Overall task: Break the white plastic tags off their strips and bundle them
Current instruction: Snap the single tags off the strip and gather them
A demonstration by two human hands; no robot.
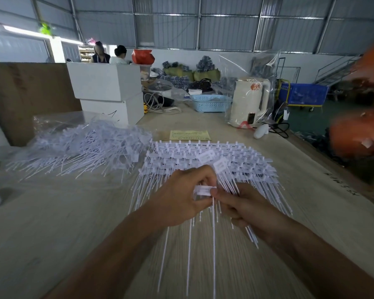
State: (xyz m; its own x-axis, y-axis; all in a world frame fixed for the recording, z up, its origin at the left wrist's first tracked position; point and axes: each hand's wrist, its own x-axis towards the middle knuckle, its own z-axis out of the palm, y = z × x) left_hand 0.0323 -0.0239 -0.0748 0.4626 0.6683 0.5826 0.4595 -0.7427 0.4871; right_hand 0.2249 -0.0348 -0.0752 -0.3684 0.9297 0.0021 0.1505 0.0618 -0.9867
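A wide fan of white plastic tags joined on their strips [212,156] lies on the wooden table ahead of me. My left hand [179,199] grips a small bunch of white tags [203,190] by their flat heads, and their long thin tails hang down toward me. My right hand [244,206] pinches the same bunch from the right with thumb and forefinger, and several tag tails run under its curled fingers. Two tag heads [220,164] stick up just above my hands.
A loose heap of white tags [82,147] lies on clear plastic at the left. Behind it stand white foam boxes [108,83]. A yellow paper [190,134], a blue basket [209,102] and a bagged white kettle [251,102] sit farther back. Two people are at the far left.
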